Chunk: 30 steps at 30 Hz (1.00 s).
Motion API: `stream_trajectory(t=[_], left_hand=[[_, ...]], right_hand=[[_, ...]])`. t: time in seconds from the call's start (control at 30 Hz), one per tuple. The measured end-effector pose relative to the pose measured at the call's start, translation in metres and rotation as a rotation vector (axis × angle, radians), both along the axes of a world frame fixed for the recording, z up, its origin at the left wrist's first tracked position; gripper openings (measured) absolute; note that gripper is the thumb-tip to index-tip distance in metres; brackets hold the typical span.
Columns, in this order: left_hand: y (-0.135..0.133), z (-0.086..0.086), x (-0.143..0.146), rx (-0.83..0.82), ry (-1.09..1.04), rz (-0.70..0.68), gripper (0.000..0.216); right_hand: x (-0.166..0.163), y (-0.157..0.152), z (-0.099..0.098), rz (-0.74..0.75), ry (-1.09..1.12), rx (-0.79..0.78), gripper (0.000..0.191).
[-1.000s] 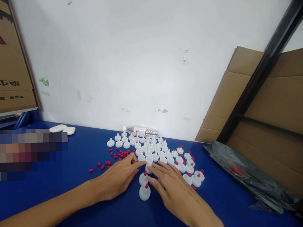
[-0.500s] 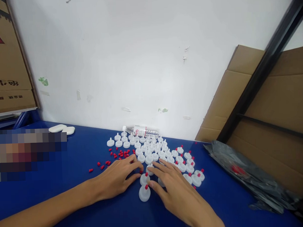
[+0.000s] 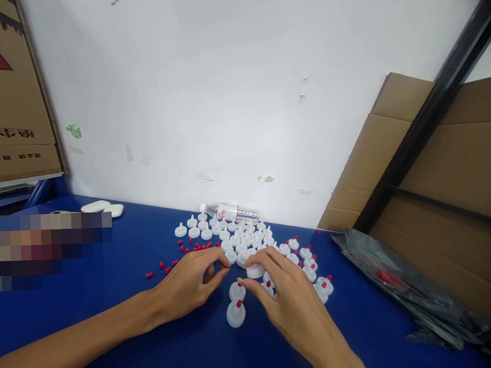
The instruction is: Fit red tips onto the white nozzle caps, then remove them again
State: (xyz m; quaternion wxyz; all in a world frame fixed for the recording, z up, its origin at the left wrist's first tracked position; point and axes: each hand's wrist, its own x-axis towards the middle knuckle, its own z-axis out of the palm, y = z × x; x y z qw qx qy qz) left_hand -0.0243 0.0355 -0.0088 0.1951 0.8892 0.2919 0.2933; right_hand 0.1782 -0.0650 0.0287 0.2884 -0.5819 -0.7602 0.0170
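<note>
My left hand (image 3: 198, 274) is closed in a pinch, thumb against forefinger, on a small red cap that its fingertips mostly hide. Opposite it, my right hand (image 3: 285, 290) curls its fingers and thumb round a white nozzle lid (image 3: 255, 271), which sits tilted under the fingers. Two white lids with red tips on their nozzles, the nearer one (image 3: 236, 314) in full view, stand between the hands. Beyond the fingers spreads a cluster of white nozzle lids (image 3: 225, 235) without red tips. Loose red caps (image 3: 168, 270) lie scattered behind my left hand.
More red-tipped lids (image 3: 325, 285) stand right of my right hand. A clear plastic bottle (image 3: 230, 212) lies against the wall on the blue table (image 3: 174, 347). A grey plastic bag (image 3: 394, 286) is at the right, and two white oval objects (image 3: 95, 206) are at the far left.
My left hand's thumb and forefinger have come together and moved slightly up. My right hand's fingers have curled in round a white lid. The view has shifted slightly.
</note>
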Motion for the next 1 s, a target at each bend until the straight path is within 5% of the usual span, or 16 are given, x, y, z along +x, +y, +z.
stream_trajectory(t=[0.17,0.4,0.57,1.0], left_hand=[[-0.003,0.004,0.003,0.039,-0.179,-0.042,0.026],[-0.011,0.011,0.003,-0.326,-0.269,-0.027,0.024],[-0.013,0.009,0.003,-0.390,-0.305,-0.059,0.021],[-0.014,0.009,0.006,-0.660,-0.461,-0.143,0.029]], right_hand=[[-0.006,-0.002,0.000,0.069,0.002,0.012,0.020],[-0.012,-0.001,-0.008,0.095,0.017,-0.013,0.054],[-0.009,-0.001,-0.008,0.055,-0.004,0.010,0.071],[-0.007,0.001,-0.007,0.165,-0.035,0.242,0.051]])
